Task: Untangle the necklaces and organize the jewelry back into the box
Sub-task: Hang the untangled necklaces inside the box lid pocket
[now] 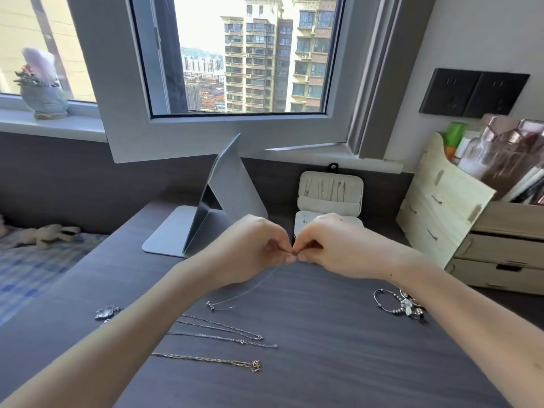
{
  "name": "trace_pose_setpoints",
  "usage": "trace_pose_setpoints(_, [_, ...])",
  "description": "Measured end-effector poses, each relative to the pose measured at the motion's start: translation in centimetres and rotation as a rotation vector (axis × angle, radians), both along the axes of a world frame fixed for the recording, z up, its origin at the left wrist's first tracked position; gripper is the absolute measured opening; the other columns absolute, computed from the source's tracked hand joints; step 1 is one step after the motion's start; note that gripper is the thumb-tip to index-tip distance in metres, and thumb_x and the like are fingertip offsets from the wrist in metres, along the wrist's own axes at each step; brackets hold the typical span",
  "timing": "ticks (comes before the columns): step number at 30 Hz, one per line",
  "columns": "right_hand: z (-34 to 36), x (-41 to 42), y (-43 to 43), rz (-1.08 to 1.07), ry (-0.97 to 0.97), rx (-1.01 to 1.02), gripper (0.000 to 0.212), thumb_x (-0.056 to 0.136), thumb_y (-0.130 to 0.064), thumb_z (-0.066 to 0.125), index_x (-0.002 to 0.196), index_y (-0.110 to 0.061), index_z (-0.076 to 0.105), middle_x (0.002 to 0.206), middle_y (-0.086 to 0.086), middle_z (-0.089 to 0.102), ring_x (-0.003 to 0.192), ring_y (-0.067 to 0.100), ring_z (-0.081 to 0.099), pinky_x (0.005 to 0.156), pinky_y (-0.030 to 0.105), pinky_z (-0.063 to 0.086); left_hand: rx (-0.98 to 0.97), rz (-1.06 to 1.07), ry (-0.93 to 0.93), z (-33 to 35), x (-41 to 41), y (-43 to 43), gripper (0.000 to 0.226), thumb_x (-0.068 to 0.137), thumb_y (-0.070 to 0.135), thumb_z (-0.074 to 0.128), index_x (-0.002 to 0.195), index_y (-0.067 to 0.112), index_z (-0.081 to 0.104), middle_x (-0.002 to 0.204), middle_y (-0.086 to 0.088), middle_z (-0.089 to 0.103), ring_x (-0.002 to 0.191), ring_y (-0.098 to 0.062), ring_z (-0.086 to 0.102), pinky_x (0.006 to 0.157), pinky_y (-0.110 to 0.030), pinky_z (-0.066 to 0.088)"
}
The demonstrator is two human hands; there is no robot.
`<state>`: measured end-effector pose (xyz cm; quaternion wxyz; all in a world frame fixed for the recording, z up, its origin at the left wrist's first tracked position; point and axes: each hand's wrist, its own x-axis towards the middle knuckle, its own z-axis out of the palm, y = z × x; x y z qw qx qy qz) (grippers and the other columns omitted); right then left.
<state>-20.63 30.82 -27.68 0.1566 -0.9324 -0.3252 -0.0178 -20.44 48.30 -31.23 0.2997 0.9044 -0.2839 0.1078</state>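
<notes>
Pinched between left hand (pixel 253 248) and right hand (pixel 341 245), fingertips meeting: necklace (pixel 210 304), clasp hidden, trailing toward 7 o'clock. At 12, open box (pixel 329 189), base half hidden. At 6, chains (pixel 241 341); at 4, bracelets (pixel 394 304), partly under forearm.

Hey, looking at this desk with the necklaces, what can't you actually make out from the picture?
Head view only.
- Ends of the thin necklace: hidden inside the pinch of the left hand and right hand.
- Lower tray of the jewelry box: mostly behind the right hand.
- Part of the bracelet pile: under the right forearm; tangles too small to tell.
- Chain of the silver pendant: cut off by the left forearm.
</notes>
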Motion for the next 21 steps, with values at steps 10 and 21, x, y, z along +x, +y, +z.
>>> trace_pose_setpoints(10, [-1.0,0.3,-0.6,-0.124,0.757,0.911,0.016,0.083,-0.004,0.055,0.071,-0.004,0.066,0.080,0.012,0.067,0.076,0.020,0.063,0.079,0.036,0.054,-0.500,-0.053,0.444,1.4,-0.5,-0.2,0.017,0.094,0.010,0.054,0.077,0.011,0.057,0.072,-0.001,0.062,0.067,-0.010,0.055,0.070,-0.023,0.047])
trace_pose_setpoints(21, [1.1,1.5,-2.3,-0.065,0.991,1.209,0.005,0.062,-0.013,0.045,0.059,-0.010,0.044,0.057,0.006,0.045,0.050,0.018,0.043,0.051,0.028,0.043,-0.858,-0.203,0.630,0.7,1.2,-2.8,0.013,0.081,0.021,0.056,0.076,0.010,0.051,0.066,0.003,0.048,0.062,-0.011,0.048,0.063,-0.021,0.046])
